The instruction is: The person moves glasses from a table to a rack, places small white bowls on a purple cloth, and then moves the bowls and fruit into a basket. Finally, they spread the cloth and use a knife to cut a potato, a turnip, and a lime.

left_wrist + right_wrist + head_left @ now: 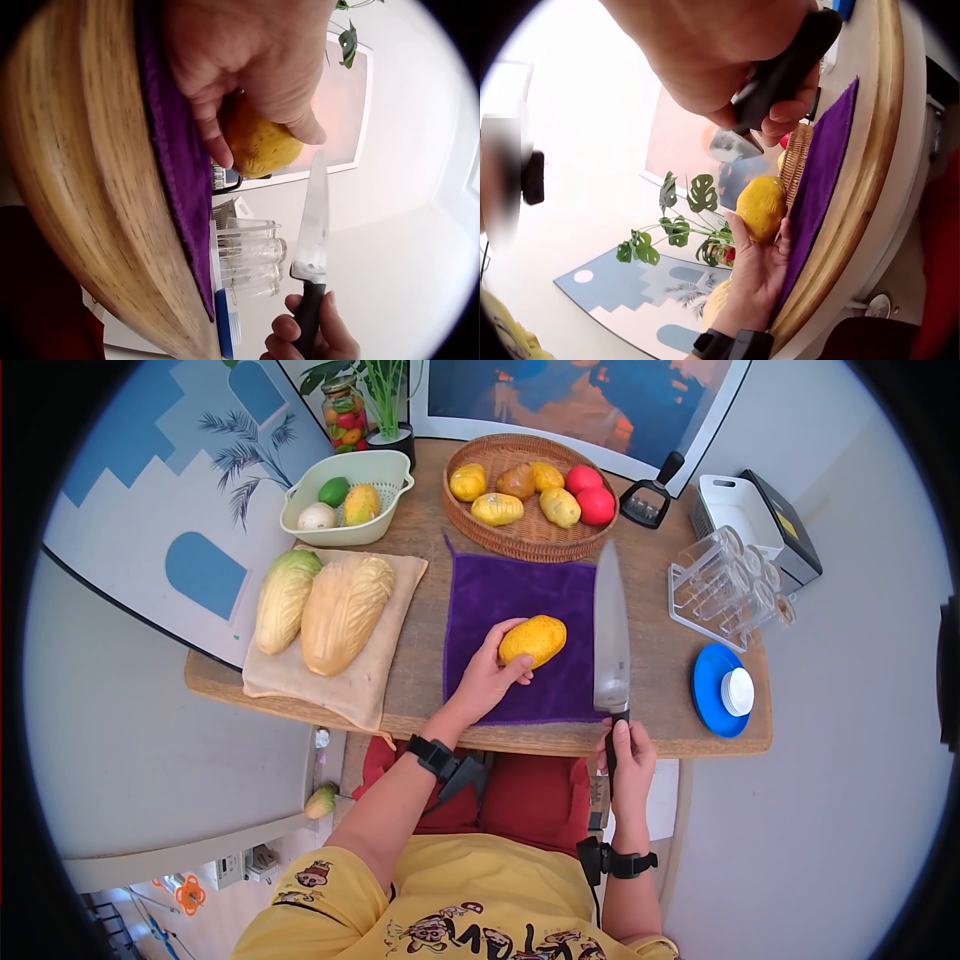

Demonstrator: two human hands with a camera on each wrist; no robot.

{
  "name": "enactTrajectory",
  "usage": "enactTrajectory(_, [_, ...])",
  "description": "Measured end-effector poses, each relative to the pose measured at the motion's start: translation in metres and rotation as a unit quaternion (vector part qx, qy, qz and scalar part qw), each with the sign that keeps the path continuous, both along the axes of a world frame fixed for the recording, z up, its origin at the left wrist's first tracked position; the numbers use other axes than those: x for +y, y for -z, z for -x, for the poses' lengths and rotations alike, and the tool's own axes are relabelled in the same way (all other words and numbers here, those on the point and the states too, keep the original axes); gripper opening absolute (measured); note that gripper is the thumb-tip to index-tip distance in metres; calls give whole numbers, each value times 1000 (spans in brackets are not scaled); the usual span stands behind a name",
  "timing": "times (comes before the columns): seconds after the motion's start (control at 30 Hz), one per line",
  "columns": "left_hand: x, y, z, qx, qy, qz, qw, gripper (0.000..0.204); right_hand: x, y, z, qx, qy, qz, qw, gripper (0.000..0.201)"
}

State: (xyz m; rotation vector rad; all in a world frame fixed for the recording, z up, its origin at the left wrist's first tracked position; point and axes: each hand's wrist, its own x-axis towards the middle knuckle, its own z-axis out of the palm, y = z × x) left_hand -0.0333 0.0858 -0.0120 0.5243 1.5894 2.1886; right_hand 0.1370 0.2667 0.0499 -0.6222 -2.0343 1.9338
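A yellow, speckled potato-like item (533,641) is gripped in my left hand (490,675), thumb on its near side, above a purple cloth (480,595). My right hand (631,760) holds a large knife (612,630) by its black handle, the blade pointing away from me at the cloth's right edge. Knife and yellow item are apart. In the left wrist view, fingers and thumb lie around the yellow item (262,142), and the knife (313,225) stands to its lower right. The right wrist view shows the black handle (780,75) in my right hand.
A wicker basket (530,544) of yellow and red produce stands behind the cloth. Leftward are a green colander (347,537) and two cabbages (345,610) on a beige cloth. A glass rack (700,610), a blue plate (705,685) and a black-handled tool (645,505) are on the right.
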Motion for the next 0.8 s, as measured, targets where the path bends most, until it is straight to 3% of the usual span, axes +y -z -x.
enactTrajectory(0.17, [2,0,-2,17,-15,30,999,51,13,13,19,-25,3,94,995,33])
enactTrajectory(0.47, [3,-10,-4,39,-28,127,991,56,21,42,27,-34,-27,121,992,28])
enactTrajectory(0.6, [4,-16,-1,-30,-15,116,993,58,23,46,26,-35,-59,128,989,25])
enactTrajectory(0.8, [7,-20,1,7,-9,130,991,65,26,47,22,-44,-93,141,985,24])
